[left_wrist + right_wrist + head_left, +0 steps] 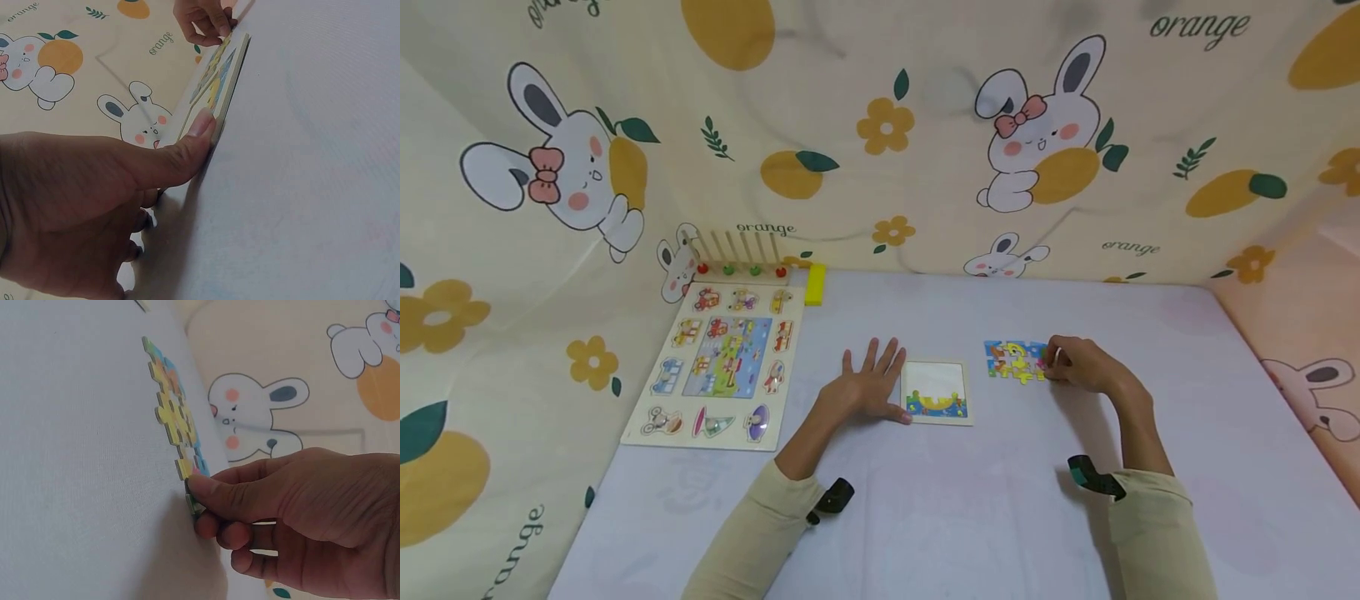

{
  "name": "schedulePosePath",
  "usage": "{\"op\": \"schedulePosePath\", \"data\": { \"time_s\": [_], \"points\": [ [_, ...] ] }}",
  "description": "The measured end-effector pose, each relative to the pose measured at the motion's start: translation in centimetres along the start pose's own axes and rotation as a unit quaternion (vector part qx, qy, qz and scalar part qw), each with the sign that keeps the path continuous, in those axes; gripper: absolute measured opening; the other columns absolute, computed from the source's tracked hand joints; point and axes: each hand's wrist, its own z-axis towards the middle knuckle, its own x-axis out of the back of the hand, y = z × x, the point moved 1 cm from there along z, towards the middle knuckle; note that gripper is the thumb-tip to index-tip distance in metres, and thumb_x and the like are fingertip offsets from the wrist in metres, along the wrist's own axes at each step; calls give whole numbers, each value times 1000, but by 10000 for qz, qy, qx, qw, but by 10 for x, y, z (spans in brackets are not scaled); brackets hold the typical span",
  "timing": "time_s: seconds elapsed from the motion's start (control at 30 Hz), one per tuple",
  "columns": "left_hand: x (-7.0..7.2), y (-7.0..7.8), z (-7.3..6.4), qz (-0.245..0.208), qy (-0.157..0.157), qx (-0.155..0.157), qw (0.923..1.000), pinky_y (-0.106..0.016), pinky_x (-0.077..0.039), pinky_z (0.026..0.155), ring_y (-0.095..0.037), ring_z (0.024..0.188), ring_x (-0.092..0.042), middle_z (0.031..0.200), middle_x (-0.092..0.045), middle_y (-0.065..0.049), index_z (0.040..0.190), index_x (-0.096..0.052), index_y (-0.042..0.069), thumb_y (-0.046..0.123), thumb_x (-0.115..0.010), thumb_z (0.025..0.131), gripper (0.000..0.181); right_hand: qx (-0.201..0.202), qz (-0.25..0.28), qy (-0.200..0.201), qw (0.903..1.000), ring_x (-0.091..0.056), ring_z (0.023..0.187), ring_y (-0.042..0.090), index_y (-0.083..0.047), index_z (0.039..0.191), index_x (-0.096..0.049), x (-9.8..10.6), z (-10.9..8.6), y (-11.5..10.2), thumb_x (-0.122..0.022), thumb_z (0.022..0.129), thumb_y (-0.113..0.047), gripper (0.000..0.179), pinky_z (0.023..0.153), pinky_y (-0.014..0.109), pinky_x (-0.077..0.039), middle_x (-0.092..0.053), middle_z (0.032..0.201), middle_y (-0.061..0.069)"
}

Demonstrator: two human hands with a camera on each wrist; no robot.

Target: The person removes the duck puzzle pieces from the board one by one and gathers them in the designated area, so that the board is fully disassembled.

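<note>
Well, the left hand (865, 392) is spread out over the white table (947, 508), its grip released, the fingers fanned apart and pointing away from the person. Its thumb rests against the near left corner of a small square puzzle tray (935, 377), a contact the left wrist view shows too. The tray has a pale rim; fitted pieces (936, 406) in blue, yellow and green fill its near part, ending in a jagged edge, and beyond them its floor shows white.

To the right of the tray and apart from it, a cluster of joined pieces (1017, 360) lies flat on the table, mostly yellow and blue. At the right end of that cluster the right hand (1082, 364) has its grip on a puzzle piece (192, 505), pinching it between thumb and fingers; I cannot tell whether that piece is locked to its neighbours.

Over on the left side of the table lies a larger board (688, 408) with vehicle pieces set around a colourful picture. Behind it stands a peg rack (741, 276) with red and green beads, and a yellow block (815, 285) sits near its right end
</note>
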Motion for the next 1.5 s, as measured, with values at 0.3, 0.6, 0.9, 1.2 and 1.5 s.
{"op": "schedulePosePath", "data": {
  "time_s": [0.3,0.6,0.9,1.2,1.5],
  "points": [
    [3,0,0,133,-75,5,9999,-69,-4,130,-34,166,11,179,11,-6,170,-3,14,60,-70,93,112,120,-24,46,9999,-53,74,18,0,102,-63,1,0,-1,-72,96,-8,13,68,32,-42,-65,82,9],
    [-1,-2,3,56,-30,-16,10000,-70,-4,129,-35,166,11,179,11,-6,170,-3,14,59,-71,92,112,-6,-25,-23,10000,-54,73,17,0,106,-63,7,-3,-11,-70,98,-9,14,66,31,-42,-65,81,8],
    [2,0,-1,103,-55,31,9999,-69,-5,130,-34,166,10,179,10,-6,170,-3,14,60,-71,93,112,102,-123,43,9999,-55,73,17,4,113,-62,18,-6,-41,-70,98,-7,21,66,32,-43,-67,84,14],
    [-7,-8,13,24,-80,-64,9999,-71,0,128,-36,164,17,177,17,-6,170,2,15,62,-70,92,116,523,-187,68,9984,-57,73,15,2,115,-63,17,-8,-81,-69,99,-8,20,68,30,-47,-69,84,13],
    [-15,-14,23,-6,-86,-84,9999,-72,1,127,-35,164,20,176,21,-5,169,6,16,66,-69,91,120,863,-113,-69,9962,-61,73,16,-2,114,-64,7,-8,-114,-68,101,-14,18,68,31,-48,-71,85,9]
  ]
}}
